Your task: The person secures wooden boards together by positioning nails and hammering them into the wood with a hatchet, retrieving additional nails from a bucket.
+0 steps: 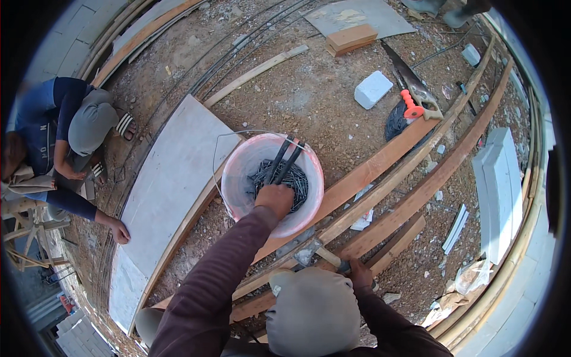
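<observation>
While the left hand [275, 199] reaches into the pink-and-white round plastic bucket [238, 178], its fingers are curled down among the dark grey steel nails [297, 181] heaped inside; whether they have closed on any nail cannot be told, since the knuckles hide the fingertips. Two dark tool handles [284, 159] lean out of the nail heap toward the bucket's far rim, just beyond the hand. The right hand [359, 275] is clenched around the wooden handle of a hammer [324, 256], whose metal head lies just below the bucket, on the long reddish timber planks [380, 166] that run diagonally under and past the bucket. A thin wire bail [221, 143] arcs up from the bucket's left side. Left of the bucket lies a large pale plywood sheet [166, 184], on which a crouching second person [53, 137] rests a hand [121, 232]. Beyond the bucket, on gravelly soil, lie a white foam block [373, 89], a hand saw with an orange handle [413, 89] and a short wooden block [351, 38]. Right of the bucket, past the planks, lie pale moulded strips [499, 178].
</observation>
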Tool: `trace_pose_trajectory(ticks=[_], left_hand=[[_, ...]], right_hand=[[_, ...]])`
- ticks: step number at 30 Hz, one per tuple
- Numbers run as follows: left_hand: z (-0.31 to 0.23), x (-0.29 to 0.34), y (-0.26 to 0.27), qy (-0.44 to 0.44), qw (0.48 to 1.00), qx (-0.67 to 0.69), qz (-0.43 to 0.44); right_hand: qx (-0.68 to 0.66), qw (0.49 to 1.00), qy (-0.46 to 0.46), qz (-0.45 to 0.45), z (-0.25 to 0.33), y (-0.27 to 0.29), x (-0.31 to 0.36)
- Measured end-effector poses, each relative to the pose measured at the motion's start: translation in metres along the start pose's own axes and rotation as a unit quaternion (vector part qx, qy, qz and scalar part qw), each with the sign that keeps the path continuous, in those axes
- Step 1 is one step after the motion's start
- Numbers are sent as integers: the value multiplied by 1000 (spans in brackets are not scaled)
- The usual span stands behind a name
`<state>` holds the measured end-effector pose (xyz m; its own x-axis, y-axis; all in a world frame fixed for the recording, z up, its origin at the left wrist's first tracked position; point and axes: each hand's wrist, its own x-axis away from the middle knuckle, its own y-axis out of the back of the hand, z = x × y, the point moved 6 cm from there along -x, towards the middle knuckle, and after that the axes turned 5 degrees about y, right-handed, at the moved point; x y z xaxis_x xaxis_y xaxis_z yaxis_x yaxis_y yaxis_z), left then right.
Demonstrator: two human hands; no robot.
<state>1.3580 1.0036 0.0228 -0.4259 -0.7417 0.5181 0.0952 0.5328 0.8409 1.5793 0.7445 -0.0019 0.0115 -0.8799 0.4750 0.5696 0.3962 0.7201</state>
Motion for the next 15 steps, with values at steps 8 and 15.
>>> trace_pose_trajectory(ticks=[8,15], left_hand=[[9,5,-19,66,994,77,-36],[34,36,9,55,968,237,-64]], right_hand=[[11,1000,-17,7,-5,-9,0],[21,999,-46,18,-9,-6,0]])
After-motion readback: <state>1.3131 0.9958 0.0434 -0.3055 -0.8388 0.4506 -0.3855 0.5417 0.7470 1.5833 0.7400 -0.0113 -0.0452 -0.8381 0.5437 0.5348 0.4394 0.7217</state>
